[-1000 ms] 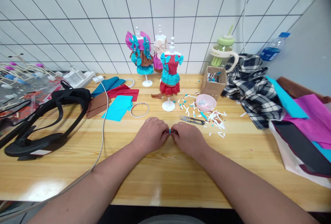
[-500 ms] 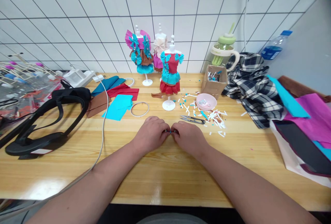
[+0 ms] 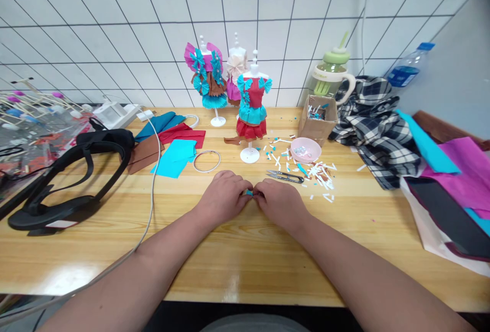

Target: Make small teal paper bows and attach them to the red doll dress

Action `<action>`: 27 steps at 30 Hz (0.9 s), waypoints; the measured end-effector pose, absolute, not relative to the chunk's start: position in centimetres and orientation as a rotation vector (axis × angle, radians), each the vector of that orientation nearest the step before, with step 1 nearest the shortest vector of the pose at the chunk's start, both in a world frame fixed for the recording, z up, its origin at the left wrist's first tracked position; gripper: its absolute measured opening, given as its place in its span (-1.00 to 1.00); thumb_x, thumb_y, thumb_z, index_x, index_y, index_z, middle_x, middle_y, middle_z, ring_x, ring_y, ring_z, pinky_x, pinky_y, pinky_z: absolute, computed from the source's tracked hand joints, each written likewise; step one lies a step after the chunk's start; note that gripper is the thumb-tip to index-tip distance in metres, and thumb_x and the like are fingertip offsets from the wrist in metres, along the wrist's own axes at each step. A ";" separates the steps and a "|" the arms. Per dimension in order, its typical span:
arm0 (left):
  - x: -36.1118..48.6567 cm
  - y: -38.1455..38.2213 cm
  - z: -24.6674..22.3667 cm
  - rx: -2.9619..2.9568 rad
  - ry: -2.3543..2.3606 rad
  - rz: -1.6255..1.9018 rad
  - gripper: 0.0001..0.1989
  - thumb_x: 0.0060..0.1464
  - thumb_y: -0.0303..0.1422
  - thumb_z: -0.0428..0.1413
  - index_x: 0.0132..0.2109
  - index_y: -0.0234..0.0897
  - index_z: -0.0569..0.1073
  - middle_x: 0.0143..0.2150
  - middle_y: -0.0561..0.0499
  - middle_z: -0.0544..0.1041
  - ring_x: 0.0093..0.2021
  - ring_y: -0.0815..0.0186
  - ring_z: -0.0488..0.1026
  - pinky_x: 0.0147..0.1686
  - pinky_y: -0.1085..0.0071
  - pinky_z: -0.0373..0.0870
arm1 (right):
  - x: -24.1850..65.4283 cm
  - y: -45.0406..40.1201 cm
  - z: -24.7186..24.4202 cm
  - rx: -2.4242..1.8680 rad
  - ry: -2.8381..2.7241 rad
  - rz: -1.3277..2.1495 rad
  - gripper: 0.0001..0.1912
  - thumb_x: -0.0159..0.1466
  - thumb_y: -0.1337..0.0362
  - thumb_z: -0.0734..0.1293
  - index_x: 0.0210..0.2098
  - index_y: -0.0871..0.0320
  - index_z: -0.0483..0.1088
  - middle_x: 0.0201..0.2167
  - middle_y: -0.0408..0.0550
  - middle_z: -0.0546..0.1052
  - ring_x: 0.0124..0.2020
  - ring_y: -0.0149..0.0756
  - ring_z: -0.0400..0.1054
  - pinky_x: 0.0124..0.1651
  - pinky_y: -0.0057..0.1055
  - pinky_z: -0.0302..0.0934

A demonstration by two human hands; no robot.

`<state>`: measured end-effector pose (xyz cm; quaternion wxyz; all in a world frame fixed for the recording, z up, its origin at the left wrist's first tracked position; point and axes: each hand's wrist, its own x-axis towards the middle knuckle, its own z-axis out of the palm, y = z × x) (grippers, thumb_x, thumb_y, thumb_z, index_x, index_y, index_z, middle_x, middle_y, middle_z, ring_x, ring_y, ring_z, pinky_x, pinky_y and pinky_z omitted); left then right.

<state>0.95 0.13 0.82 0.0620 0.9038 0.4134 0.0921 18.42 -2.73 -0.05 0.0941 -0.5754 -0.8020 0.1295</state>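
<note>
My left hand [image 3: 225,194] and my right hand [image 3: 281,202] meet fingertip to fingertip low over the wooden table. Pinched between them is a small blue piece of crepe paper [image 3: 249,193], mostly covered by the fingers. Just beyond my right hand lies a pair of thread snips [image 3: 285,176]. A tape roll ring [image 3: 207,161] rests beyond my left hand. Behind the hands stands a small mannequin [image 3: 252,112] in a red and blue paper dress, with two more dressed mannequins [image 3: 206,76] farther back.
Blue paper sheets [image 3: 176,159] lie left. A pink bowl [image 3: 305,150] sits among white scraps [image 3: 321,176], near a cardboard box [image 3: 317,122] and a green-lidded cup [image 3: 332,74]. A black headset strap [image 3: 103,184], checked cloth [image 3: 367,122] and phone [image 3: 451,214] occupy the sides.
Slightly more of the blue piece shows between the fingertips. The fingers have shifted a little; both arms stay nearly where they were.
</note>
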 end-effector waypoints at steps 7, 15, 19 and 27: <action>0.9 0.3 0.8 2.761 1.205 0.260 -0.85 0.13 -0.34 0.06 -0.27 -0.18 0.54 -0.39 -0.01 0.52 -0.29 0.23 0.40 -0.18 0.25 0.23 | 18.5 -2.7 0.0 -1.690 -2.320 0.431 -0.82 0.29 0.28 0.23 -0.13 0.04 0.39 -0.28 -0.14 0.52 -0.24 -0.33 0.39 -0.27 -0.44 0.10; 0.9 0.3 0.6 2.773 1.214 0.253 -0.82 0.14 -0.34 0.03 -0.34 -0.22 0.51 -0.40 -0.01 0.52 -0.29 0.23 0.40 -0.14 0.23 0.23 | 18.4 -2.7 -0.1 -1.706 -2.366 0.382 -0.81 0.33 0.24 0.19 -0.28 0.08 0.44 -0.32 -0.12 0.51 -0.28 -0.32 0.38 -0.31 -0.42 0.08; 0.9 0.1 1.1 2.750 1.228 0.297 -0.81 0.15 -0.31 0.03 -0.29 -0.22 0.53 -0.34 -0.04 0.51 -0.23 0.20 0.39 -0.12 0.21 0.26 | 18.4 -2.7 0.0 -1.702 -2.390 0.335 -0.78 0.35 0.25 0.15 -0.25 0.11 0.42 -0.29 -0.09 0.50 -0.27 -0.31 0.38 -0.31 -0.42 0.09; 0.7 -0.1 1.4 2.759 1.205 0.468 -0.86 0.09 -0.34 0.11 -0.23 -0.11 0.57 -0.07 -0.01 0.46 0.06 0.18 0.31 0.28 -0.02 -0.12 | 18.5 -2.9 0.2 -1.636 -2.401 0.275 -0.77 0.36 0.28 0.13 -0.24 0.13 0.41 -0.28 -0.07 0.49 -0.25 -0.32 0.37 -0.30 -0.42 0.09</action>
